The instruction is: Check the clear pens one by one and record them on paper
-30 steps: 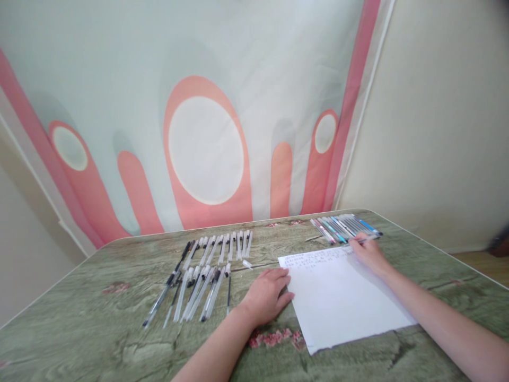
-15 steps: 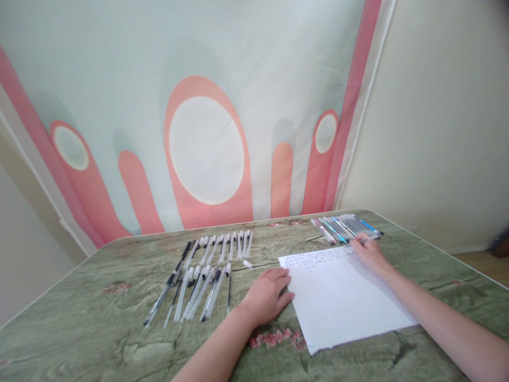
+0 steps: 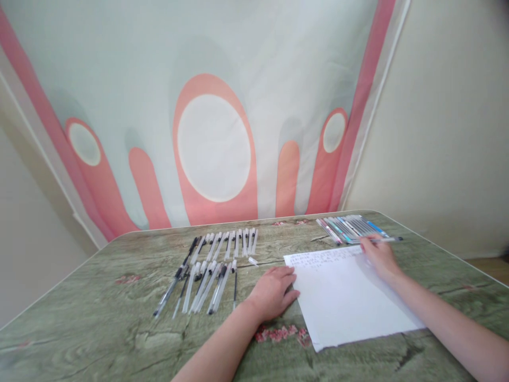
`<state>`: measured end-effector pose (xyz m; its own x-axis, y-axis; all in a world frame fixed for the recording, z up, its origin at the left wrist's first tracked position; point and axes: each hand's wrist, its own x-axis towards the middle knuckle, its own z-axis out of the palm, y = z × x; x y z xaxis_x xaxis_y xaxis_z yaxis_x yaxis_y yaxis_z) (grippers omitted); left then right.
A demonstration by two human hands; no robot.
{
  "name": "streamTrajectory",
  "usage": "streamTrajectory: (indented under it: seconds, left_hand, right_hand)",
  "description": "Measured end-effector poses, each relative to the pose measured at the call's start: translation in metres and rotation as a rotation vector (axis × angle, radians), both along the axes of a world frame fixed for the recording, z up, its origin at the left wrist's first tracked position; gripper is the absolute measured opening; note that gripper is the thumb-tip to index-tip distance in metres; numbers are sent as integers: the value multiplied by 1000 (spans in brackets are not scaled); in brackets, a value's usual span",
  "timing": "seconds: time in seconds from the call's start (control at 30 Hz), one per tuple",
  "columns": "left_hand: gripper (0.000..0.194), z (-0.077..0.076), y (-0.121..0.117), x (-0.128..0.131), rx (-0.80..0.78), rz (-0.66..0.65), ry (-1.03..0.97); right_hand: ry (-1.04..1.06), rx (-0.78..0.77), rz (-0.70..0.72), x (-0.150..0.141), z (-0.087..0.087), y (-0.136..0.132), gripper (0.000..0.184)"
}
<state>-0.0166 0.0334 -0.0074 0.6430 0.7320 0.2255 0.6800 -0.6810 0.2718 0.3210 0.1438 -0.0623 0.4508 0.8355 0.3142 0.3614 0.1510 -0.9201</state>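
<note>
My left hand [image 3: 273, 293] lies flat with its fingers stretched out, its fingertips on the left edge of a white sheet of paper [image 3: 350, 302]. Small handwriting runs in lines along the top of this sheet. At the sheet's upper right, my right hand [image 3: 379, 259] is closed around a pen [image 3: 393, 239]. The pen lies nearly level, and its dark end sticks out to the right past the hand. Just beyond that hand is a row of coloured and clear pens [image 3: 345, 229], side by side.
On the left of the wood-patterned table [image 3: 99, 313] lie two rows of clear pen barrels with caps [image 3: 225, 245] and several dark pens [image 3: 175, 278]. A loose white cap [image 3: 253, 261] rests near the left hand. A printed cloth [image 3: 214, 148] hangs behind.
The pen in my right hand has turned and now reaches farther out to the right. My left hand stays on the paper's edge. The whole view has shifted slightly.
</note>
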Motion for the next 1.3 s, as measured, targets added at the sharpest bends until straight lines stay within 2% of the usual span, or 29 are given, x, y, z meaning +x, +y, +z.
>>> streamTrajectory:
  seconds: [0.07,0.13,0.2,0.3,0.4,0.5,0.67,0.77,0.87,0.93,1.1,1.2,1.3]
  left_hand:
    - [39,0,0,0,4,-5,-3]
    - [39,0,-1,-1,8,-7,-7]
    - [38,-1,-1,-1,14,-11,-10]
    - [37,0,-2,-1,27,-21,-17]
    - [36,0,-2,-1,41,-25,-20]
    - [34,0,-2,-1,45,-20,-19]
    - [34,-1,-1,1,56,-36,-5]
    - [34,2,0,1,36,-19,48]
    - [30,11,4,-6,-5,40,148]
    - [26,20,9,-17,-19,159,201]
    - [20,38,25,-58,-119,635,190]
    - [20,42,31,-75,-151,714,195]
    - [18,39,33,-80,-201,729,206]
  right_hand:
    - [15,-12,95,-21,12,-6,26]
    - [6,-32,263,-50,26,-15,29]
    - [-10,-75,430,-84,39,-24,30]
    - [24,-124,598,-137,51,-33,29]
    - [235,-159,719,-184,50,-36,28]
    - [415,-211,781,-212,38,-33,32]
    - [472,-232,858,-217,18,-30,31]
    - [531,-231,853,-213,16,-31,28]
    - [556,-227,855,-213,18,-32,26]
    - [600,-211,854,-213,19,-32,24]
    - [752,-196,846,-212,19,-28,20]
    - [779,-207,849,-212,19,-27,19]
    - [777,-218,849,-211,20,-28,20]
